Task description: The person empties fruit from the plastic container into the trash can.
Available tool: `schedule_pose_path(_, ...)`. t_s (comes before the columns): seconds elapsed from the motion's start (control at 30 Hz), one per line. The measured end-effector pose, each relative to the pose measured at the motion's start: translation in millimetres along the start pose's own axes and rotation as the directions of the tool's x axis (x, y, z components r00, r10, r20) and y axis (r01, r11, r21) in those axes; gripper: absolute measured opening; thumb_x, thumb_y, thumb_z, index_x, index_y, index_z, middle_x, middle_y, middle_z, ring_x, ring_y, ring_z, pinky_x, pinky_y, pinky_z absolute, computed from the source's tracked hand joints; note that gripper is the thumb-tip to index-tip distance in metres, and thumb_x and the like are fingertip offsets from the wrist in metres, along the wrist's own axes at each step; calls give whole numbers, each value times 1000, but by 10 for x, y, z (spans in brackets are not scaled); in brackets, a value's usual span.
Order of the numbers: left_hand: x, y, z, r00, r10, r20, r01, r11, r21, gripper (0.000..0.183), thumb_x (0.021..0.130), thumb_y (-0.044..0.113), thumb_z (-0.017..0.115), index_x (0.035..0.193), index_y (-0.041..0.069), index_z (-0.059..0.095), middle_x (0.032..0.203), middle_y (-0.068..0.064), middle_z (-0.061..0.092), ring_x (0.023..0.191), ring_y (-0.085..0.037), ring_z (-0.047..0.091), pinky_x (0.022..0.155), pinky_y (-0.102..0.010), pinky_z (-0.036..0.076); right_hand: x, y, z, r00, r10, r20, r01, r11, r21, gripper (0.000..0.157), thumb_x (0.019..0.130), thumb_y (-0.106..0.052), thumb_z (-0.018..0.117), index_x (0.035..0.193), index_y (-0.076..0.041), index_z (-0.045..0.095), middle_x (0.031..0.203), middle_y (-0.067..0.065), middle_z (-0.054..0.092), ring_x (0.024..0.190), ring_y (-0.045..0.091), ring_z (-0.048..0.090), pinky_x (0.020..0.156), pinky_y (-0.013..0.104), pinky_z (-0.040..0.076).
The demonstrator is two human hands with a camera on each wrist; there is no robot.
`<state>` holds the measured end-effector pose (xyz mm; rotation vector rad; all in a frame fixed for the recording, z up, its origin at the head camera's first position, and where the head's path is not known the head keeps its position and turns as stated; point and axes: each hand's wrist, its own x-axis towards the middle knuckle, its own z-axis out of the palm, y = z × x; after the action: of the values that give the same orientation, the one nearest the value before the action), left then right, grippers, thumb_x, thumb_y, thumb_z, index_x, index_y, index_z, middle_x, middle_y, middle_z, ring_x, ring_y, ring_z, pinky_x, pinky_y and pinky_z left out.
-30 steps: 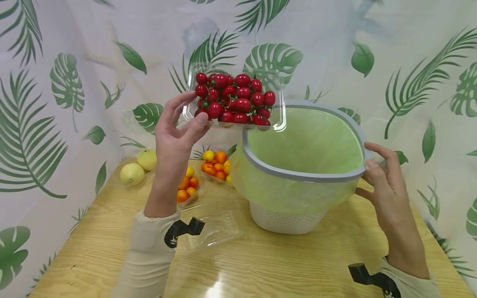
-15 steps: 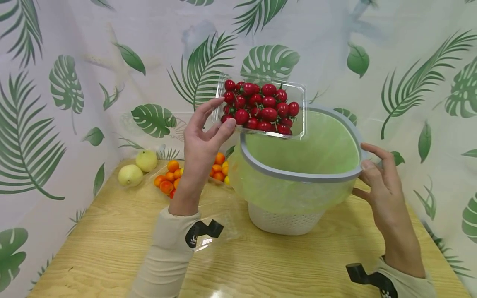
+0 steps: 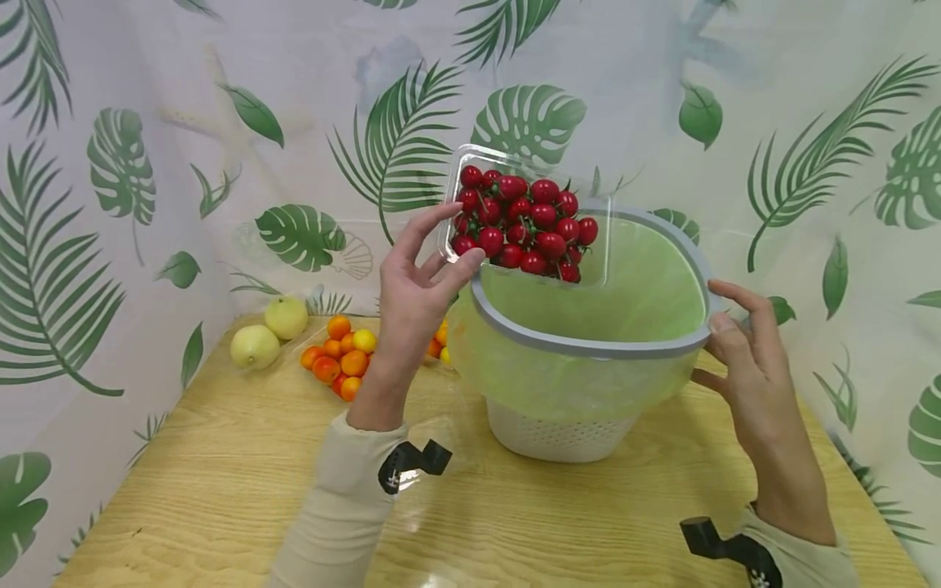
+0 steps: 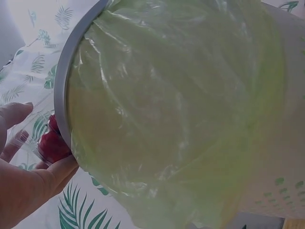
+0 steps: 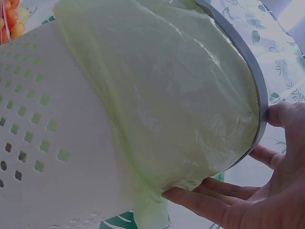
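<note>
My left hand (image 3: 419,286) holds a clear plastic box (image 3: 470,150) by its left end, fingers behind and thumb in front. Red cherry tomatoes (image 3: 525,220), some with green stems, fill the box, which tilts down to the right over the mouth of a waste bin. The white bin (image 3: 562,433) has a perforated wall, a grey rim (image 3: 588,345) and a green plastic bag (image 3: 573,380) lining it and folded outside. With thumb and fingers my right hand (image 3: 764,384) grips the rim's right side. In the left wrist view the rim and bag hide most of the box.
Two pale yellow-green round fruits (image 3: 255,347) sit at the back left of the wooden table (image 3: 220,490). Beside them are small orange and yellow fruits (image 3: 345,355), with more (image 3: 441,339) partly hidden behind my left arm. A clear plastic sheet or lid (image 3: 441,429) lies before the bin.
My left hand has carried the box of cherry tomatoes rightward and slightly down, over the bin's mouth, its right end tipping lower. The right hand stays on the rim.
</note>
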<state>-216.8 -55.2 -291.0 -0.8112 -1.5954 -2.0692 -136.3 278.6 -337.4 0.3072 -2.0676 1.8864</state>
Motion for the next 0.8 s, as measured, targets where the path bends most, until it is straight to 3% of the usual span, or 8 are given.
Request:
schedule_pose_path(0.13, -24, -3, 6, 1000, -26, 5, 26, 1000, -3, 50, 93, -5, 70, 141, 0, 56, 150, -6, 48, 126, -33, 61, 97, -40, 55, 24, -6, -7, 1000, 3, 3, -3, 1000, 4, 48, 110, -27, 45, 157, -20, 35, 140, 11, 50, 127, 15, 57, 76, 22, 54)
schedule_pose_path(0.47, 18, -24, 19, 1000, -12, 10, 12, 1000, 17, 51, 92, -6, 70, 140, 0, 56, 151, -6, 48, 121, -34, 64, 98, -43, 55, 76, -8, -17, 1000, 1, 10, -1, 1000, 6, 48, 110, -26, 44, 157, -19, 36, 140, 12, 49, 125, 12, 58, 76, 22, 56)
schedule_pose_path(0.8, 77, -66, 74, 998, 60, 14, -61, 996, 67, 49, 92, -5, 72, 138, -1, 58, 152, -6, 50, 97, -28, 64, 92, -37, 58, 142, -28, -33, 1000, 9, 12, -9, 1000, 12, 47, 110, -26, 44, 156, -19, 36, 138, 11, 52, 125, 12, 59, 76, 22, 56)
